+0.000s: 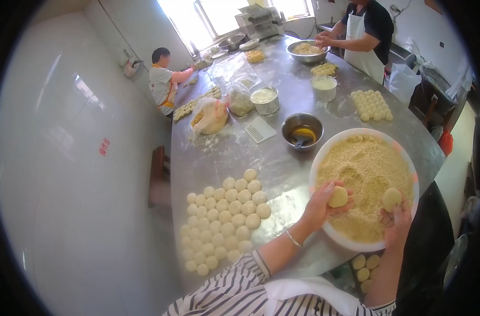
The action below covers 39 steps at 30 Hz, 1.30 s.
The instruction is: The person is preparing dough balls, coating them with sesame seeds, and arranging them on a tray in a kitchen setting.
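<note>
Over a wide white basin [315, 173] of pale crumbly coating, perhaps sesame seeds [360, 158], both of my hands are raised. My left hand [323, 203] holds a round dough cake [337, 197] between thumb and fingers. In my right hand [399, 221] is another round dough cake [391, 199], held at the basin's right side. Left of the basin, many smooth dough balls [235, 207] lie in close rows on the steel table [287, 173]. Below the basin, several coated cakes [362, 274] rest in a dark tray, partly hidden by my right forearm.
A metal bowl of amber liquid [302, 131] stands behind the basin, beside a white scraper [259, 129]. Farther back are two tubs [265, 100], bagged filling [210, 116] and more dough balls [371, 105]. One person [163, 81] works at the far left, another [362, 39] at a bowl [308, 51].
</note>
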Tool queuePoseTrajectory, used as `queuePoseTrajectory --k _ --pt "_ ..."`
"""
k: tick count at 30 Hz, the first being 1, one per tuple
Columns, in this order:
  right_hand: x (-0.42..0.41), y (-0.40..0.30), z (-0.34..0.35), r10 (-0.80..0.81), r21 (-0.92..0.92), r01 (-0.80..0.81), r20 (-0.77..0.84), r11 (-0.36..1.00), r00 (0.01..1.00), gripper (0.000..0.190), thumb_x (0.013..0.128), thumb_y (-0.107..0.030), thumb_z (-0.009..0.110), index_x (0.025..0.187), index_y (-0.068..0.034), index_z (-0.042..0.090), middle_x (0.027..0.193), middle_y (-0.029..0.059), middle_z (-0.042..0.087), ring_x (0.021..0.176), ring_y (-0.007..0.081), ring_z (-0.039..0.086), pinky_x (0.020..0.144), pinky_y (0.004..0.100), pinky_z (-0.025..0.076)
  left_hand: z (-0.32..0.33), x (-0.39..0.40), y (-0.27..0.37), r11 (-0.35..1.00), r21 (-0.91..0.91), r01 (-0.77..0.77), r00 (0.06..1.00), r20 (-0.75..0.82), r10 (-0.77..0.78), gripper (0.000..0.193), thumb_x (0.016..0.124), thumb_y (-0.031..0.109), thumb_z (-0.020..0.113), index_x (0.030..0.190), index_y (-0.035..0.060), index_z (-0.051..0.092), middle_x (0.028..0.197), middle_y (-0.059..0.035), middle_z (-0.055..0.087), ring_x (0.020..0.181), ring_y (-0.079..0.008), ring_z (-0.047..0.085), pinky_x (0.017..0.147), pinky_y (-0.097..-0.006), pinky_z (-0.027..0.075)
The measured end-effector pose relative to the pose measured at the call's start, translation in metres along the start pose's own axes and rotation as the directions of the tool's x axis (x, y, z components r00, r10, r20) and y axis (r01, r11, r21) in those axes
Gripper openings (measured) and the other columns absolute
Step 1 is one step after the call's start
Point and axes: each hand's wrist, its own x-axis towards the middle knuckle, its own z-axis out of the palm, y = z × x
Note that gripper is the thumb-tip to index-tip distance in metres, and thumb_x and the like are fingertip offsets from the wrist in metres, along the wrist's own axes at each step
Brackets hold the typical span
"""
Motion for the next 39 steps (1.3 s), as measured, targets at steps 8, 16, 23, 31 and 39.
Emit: queuePoseTrajectory --k 8,16,23,31,39 --pt "0.018 0.037 -0.067 0.025 0.397 -0.007 -0.038 0.918 0.999 0.043 0.102 -0.011 0.055 0.144 -0.003 0.049 0.128 0.0088 0.066 0.114 0.0237 0.069 0.081 0.0299 0.063 -0.01 0.003 -0.008 0.996 0.065 -0.059 0.995 0.083 0.054 0.037 0.11 0.035 0.042 0.135 0.007 0.047 0.12 -0.0189 0.064 0.106 -0.0285 0.069 0.087 -0.0404 0.062" --pt "0.02 0.039 -0.072 -0.023 0.485 -0.01 0.063 0.874 0.998 0.044 0.103 -0.011 0.056 0.145 -0.003 0.047 0.131 0.0106 0.065 0.116 0.0261 0.068 0.082 0.0324 0.064 -0.011 0.003 -0.014 0.972 0.213 -0.101 0.99 0.115 0.078 0.036 0.112 0.035 0.038 0.134 0.0086 0.048 0.119 -0.0145 0.064 0.107 -0.0243 0.069 0.086 -0.0371 0.061" --pt "0.02 0.039 -0.073 -0.049 0.513 -0.012 0.104 0.858 0.993 0.045 0.103 -0.011 0.056 0.146 -0.004 0.047 0.132 0.011 0.064 0.118 0.0258 0.067 0.083 0.0341 0.065 -0.01 0.002 -0.014 0.965 0.232 -0.123 0.986 0.139 0.092 0.035 0.112 0.033 0.036 0.133 0.0088 0.049 0.12 -0.0139 0.064 0.107 -0.024 0.069 0.086 -0.0369 0.061" --pt "0.019 0.036 -0.07 -0.053 0.507 -0.008 0.106 0.862 0.993 0.046 0.103 -0.011 0.056 0.147 -0.005 0.046 0.131 0.0095 0.065 0.116 0.0237 0.068 0.082 0.0329 0.065 -0.009 0.002 -0.015 0.955 0.258 -0.147 0.983 0.144 0.112 0.034 0.112 0.033 0.037 0.132 0.0078 0.05 0.118 -0.0138 0.065 0.105 -0.0233 0.069 0.087 -0.0372 0.061" --pt "0.017 0.033 -0.066 -0.06 0.49 -0.018 0.144 0.872 0.988 0.047 0.104 -0.012 0.055 0.148 -0.005 0.044 0.129 0.0099 0.066 0.115 0.023 0.069 0.081 0.0324 0.065 -0.008 0.002 -0.012 0.955 0.25 -0.157 0.982 0.141 0.125 0.036 0.112 0.032 0.037 0.133 0.0054 0.049 0.117 -0.0144 0.065 0.104 -0.0248 0.069 0.086 -0.0393 0.061"
